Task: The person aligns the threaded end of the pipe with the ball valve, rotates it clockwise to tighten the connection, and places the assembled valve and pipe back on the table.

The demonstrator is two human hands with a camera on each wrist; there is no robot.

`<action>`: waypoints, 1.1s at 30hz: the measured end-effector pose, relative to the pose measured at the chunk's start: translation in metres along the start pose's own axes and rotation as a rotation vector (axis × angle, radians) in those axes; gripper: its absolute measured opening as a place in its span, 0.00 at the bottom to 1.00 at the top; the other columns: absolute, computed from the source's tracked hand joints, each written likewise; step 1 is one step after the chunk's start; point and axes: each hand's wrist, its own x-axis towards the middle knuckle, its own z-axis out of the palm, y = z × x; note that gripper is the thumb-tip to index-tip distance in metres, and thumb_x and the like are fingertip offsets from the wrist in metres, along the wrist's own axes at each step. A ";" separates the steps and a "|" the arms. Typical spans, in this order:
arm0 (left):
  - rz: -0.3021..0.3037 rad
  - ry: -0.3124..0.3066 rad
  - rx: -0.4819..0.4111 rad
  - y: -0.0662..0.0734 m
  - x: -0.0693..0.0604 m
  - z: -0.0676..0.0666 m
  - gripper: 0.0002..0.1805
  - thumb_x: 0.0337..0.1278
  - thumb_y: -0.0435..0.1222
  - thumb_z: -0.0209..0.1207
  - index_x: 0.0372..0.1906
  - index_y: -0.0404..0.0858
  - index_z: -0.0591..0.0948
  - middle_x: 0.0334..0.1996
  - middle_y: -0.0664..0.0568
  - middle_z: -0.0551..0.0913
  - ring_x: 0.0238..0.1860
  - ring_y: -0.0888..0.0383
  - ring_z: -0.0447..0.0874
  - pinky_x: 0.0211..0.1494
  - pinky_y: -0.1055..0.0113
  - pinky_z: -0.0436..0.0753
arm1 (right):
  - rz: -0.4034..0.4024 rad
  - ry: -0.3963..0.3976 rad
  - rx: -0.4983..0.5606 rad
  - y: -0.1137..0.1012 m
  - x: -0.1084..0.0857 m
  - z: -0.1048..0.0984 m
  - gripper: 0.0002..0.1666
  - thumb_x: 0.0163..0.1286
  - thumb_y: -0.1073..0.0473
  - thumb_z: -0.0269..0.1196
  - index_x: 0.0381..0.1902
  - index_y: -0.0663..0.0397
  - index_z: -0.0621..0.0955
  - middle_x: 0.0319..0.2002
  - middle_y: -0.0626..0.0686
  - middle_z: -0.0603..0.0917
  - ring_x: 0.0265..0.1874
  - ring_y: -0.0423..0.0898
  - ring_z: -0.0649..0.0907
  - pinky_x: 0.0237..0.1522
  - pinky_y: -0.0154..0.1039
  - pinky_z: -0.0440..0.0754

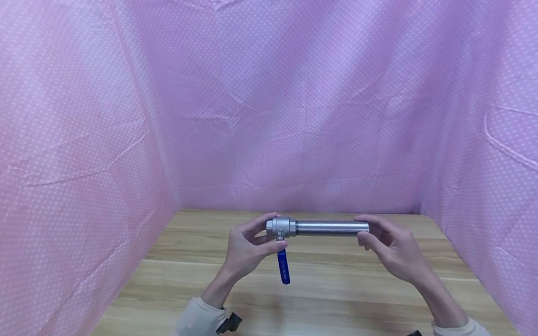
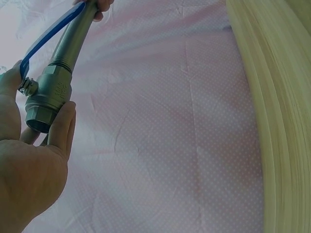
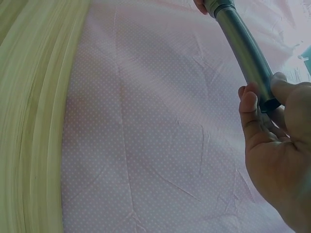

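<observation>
A steel ball valve (image 1: 282,226) with a blue lever handle (image 1: 283,266) is held above the table by my left hand (image 1: 245,248). Its thumb lies by the base of the lever, and the other fingers reach round the valve body. Joined to the valve's right end is a smooth steel pipe (image 1: 332,227), with some thread showing at the joint in the left wrist view. My right hand (image 1: 394,248) grips the pipe's free end between thumb and fingers. Valve and pipe lie in one line, nearly level, and the lever points down toward me.
Beneath the hands spreads a light wood-grain tabletop (image 1: 316,307). Pink dotted cloth (image 1: 300,98) hangs behind it and along both sides. Each sleeve has a black strap or clip (image 1: 229,323) near the wrist.
</observation>
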 end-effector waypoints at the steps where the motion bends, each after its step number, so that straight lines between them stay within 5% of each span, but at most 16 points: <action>1: 0.000 0.001 0.002 0.000 0.000 0.000 0.36 0.56 0.24 0.80 0.71 0.24 0.82 0.66 0.27 0.86 0.63 0.64 0.93 0.66 0.58 0.95 | -0.003 -0.006 0.019 0.000 0.000 0.000 0.28 0.67 0.86 0.67 0.64 0.73 0.83 0.34 0.47 0.89 0.30 0.34 0.86 0.25 0.28 0.86; 8: 0.015 0.017 0.005 -0.001 -0.001 -0.002 0.35 0.56 0.23 0.80 0.71 0.27 0.83 0.66 0.28 0.87 0.63 0.63 0.93 0.66 0.58 0.96 | -0.069 -0.081 0.314 0.006 0.004 0.000 0.33 0.61 0.95 0.63 0.65 0.85 0.76 0.63 0.50 0.86 0.59 0.38 0.93 0.55 0.31 0.98; 12: 0.026 0.016 0.014 -0.001 -0.001 -0.003 0.34 0.56 0.22 0.79 0.70 0.28 0.84 0.66 0.28 0.87 0.63 0.63 0.93 0.66 0.59 0.96 | -0.120 -0.068 0.347 0.007 0.007 0.001 0.35 0.57 0.98 0.62 0.64 0.87 0.76 0.64 0.54 0.86 0.61 0.39 0.92 0.60 0.32 0.97; 23: 0.027 0.001 -0.002 0.000 -0.001 -0.003 0.35 0.56 0.22 0.80 0.70 0.24 0.82 0.66 0.27 0.86 0.63 0.63 0.93 0.66 0.57 0.96 | -0.201 -0.025 0.294 0.010 0.008 0.004 0.36 0.53 0.99 0.64 0.61 0.85 0.79 0.59 0.62 0.87 0.53 0.40 0.91 0.53 0.27 0.95; 28: 0.033 -0.001 -0.006 0.000 -0.001 -0.003 0.35 0.56 0.23 0.80 0.71 0.24 0.82 0.66 0.27 0.87 0.63 0.62 0.93 0.64 0.56 0.97 | -0.179 -0.015 0.228 0.008 0.007 0.003 0.37 0.52 0.99 0.63 0.62 0.82 0.81 0.55 0.56 0.89 0.47 0.37 0.90 0.42 0.26 0.92; 33: 0.034 -0.003 -0.005 0.001 -0.001 -0.003 0.36 0.56 0.23 0.80 0.70 0.23 0.82 0.65 0.27 0.87 0.63 0.62 0.93 0.64 0.56 0.97 | -0.091 -0.014 0.114 0.004 0.003 0.000 0.32 0.58 0.92 0.68 0.62 0.76 0.84 0.41 0.49 0.91 0.36 0.32 0.90 0.28 0.28 0.87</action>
